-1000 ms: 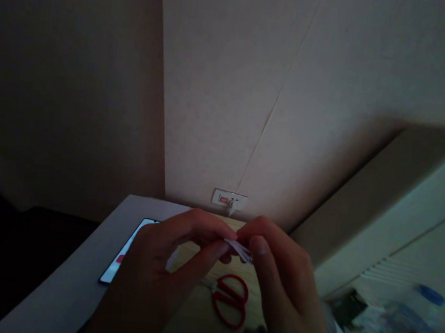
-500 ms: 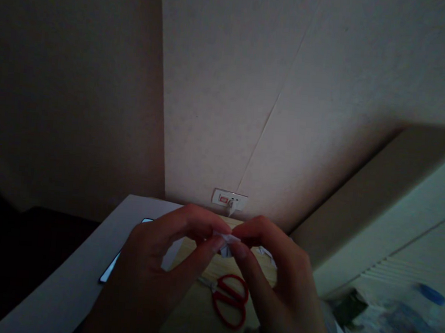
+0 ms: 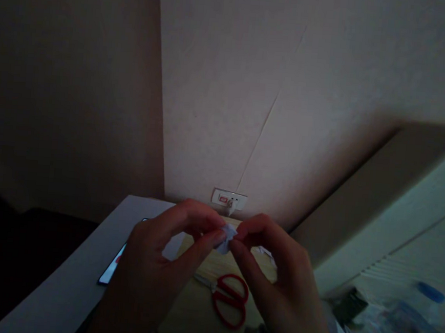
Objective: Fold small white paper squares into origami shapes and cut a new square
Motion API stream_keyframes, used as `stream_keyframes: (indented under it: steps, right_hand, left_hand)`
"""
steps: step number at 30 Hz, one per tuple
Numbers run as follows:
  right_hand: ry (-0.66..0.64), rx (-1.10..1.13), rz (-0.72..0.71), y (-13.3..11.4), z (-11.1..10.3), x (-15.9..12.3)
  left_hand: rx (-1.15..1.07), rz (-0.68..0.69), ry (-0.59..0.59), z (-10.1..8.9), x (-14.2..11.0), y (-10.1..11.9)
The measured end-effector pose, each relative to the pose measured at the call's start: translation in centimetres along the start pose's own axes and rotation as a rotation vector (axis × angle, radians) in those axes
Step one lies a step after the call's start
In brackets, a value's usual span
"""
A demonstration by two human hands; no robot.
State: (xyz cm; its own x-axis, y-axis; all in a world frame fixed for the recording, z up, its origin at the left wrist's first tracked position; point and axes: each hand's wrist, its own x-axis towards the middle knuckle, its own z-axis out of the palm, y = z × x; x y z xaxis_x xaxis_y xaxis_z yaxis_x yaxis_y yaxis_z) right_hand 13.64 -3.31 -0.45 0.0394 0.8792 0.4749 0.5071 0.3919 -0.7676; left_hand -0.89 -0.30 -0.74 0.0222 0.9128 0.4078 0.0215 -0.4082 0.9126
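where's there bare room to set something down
The white tabletop looks bare between its left edge and the phone; so does the wooden surface between left hand and red scissors handles. Crowded: far right, around the blue-capped bottle.

The small folded piece (image 3: 226, 238) between the fingers is looking like thin white paper, matt and creased. The scissors (image 3: 230, 300) are showing smooth red handles that look like plastic, with blades of dull grey metal. Beneath them, the board (image 3: 192, 308) is displaying pale, streaked wood grain with a matt finish. The phone (image 3: 109, 273) is presenting a smooth, glassy, lit screen, while the tabletop (image 3: 63, 277) is looking smooth and whitish. The wall (image 3: 220, 94) is carrying a matt, faintly mottled covering. The socket plate (image 3: 222, 198) is appearing as smooth white plastic, and the bottle (image 3: 425, 303) is looking like clear plastic with a blue cap.
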Motion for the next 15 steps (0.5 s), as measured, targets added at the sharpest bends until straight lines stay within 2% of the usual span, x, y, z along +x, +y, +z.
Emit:
stream_keyframes:
  steps: [5,9,15]
  right_hand:
    - [0.062,0.074,0.033,-0.25,0.29,0.18]
    - [0.060,0.097,0.025,-0.11,0.24,0.15]
    - [0.068,0.126,-0.005,-0.04,0.32,0.07]
  left_hand:
    - [-0.038,-0.009,-0.095,0.07,0.19,0.06]
    - [-0.066,-0.013,-0.116,0.08,0.29,0.00]
    - [0.041,0.079,-0.214,-0.55,0.54,-0.49]
